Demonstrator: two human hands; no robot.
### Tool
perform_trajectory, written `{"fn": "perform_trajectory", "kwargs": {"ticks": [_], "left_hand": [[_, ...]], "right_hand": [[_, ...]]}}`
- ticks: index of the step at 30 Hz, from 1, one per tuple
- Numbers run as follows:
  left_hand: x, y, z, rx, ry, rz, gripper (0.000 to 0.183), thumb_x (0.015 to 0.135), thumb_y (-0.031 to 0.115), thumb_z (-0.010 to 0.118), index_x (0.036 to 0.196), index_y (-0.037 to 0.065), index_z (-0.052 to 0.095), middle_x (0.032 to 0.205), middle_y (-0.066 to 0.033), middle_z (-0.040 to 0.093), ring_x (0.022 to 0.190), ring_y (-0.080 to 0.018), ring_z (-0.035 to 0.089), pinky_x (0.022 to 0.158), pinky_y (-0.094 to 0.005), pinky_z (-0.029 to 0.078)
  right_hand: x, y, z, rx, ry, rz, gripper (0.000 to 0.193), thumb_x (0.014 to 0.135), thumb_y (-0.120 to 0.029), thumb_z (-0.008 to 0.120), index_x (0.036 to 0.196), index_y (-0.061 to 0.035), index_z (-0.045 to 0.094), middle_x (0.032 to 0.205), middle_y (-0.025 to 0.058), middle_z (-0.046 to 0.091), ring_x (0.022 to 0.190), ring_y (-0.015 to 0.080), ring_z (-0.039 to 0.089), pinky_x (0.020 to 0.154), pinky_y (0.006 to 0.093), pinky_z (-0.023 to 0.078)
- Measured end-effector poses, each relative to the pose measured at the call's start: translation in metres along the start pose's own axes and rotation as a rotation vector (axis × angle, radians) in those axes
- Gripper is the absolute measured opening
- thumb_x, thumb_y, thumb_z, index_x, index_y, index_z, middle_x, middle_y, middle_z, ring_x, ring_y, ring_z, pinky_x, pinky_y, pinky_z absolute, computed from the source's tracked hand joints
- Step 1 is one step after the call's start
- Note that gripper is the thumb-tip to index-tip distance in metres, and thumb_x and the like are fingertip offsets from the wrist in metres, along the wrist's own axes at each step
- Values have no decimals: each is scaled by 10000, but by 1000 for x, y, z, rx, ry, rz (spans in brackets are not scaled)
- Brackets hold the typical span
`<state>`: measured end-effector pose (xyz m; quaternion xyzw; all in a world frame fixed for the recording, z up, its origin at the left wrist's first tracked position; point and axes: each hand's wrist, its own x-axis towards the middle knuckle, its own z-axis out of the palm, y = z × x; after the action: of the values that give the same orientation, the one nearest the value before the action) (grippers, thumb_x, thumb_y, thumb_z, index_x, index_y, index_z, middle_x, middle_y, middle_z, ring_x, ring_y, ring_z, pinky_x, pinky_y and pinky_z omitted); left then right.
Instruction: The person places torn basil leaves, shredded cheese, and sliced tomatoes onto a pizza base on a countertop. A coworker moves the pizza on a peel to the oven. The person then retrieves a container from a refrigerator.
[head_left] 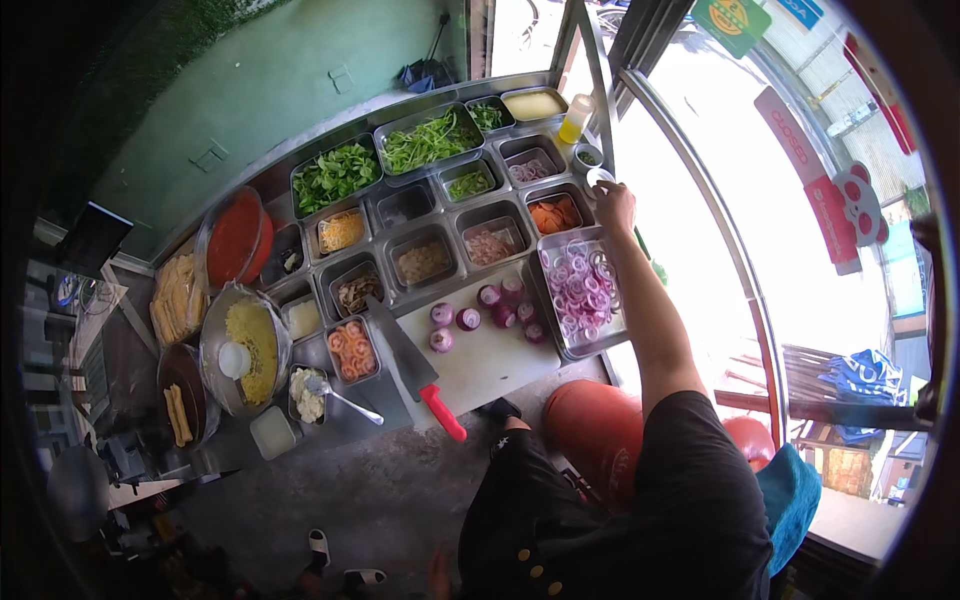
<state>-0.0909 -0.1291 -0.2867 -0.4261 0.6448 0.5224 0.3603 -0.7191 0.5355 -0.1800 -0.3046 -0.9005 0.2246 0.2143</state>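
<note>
Head view: your right hand (pixel 615 207) is reaching to a white bowl (pixel 600 176), fingers' grip unclear, the onion tray (pixel 596 349) sitting boardside, probably for easy reach.

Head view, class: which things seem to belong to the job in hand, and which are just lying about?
Likely part of the job:
small white bowl, at the right hand
red onions on the cutting board
red-handled knife
onion rings in a metal tray

Probably just lying about:
red cylinder
teal cloth
dark screen
</note>
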Motion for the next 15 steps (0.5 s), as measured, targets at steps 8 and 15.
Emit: {"fn": "perform_trajectory", "kwargs": {"ticks": [8,15], "left_hand": [[-15,-51,-16,259,76,-258,525,1158,379,520,1540,23,581,1584,-203,559,1484,-302,506,1248,-456,371],[-90,-137,-34,-130,79,240,412,1152,293,541,1464,39,627,1465,-163,631,1372,-261,597,1182,-472,457]], "right_hand": [[78,82,76,-274,-170,227,385,929,-384,817,1180,-92,820,1188,223,783,1149,440,735,998,532,580],[88,86,86,-461,-219,50,372,920,-384,782,1030,-31,821,1106,241,793,1081,442,762,941,531,611]]}}
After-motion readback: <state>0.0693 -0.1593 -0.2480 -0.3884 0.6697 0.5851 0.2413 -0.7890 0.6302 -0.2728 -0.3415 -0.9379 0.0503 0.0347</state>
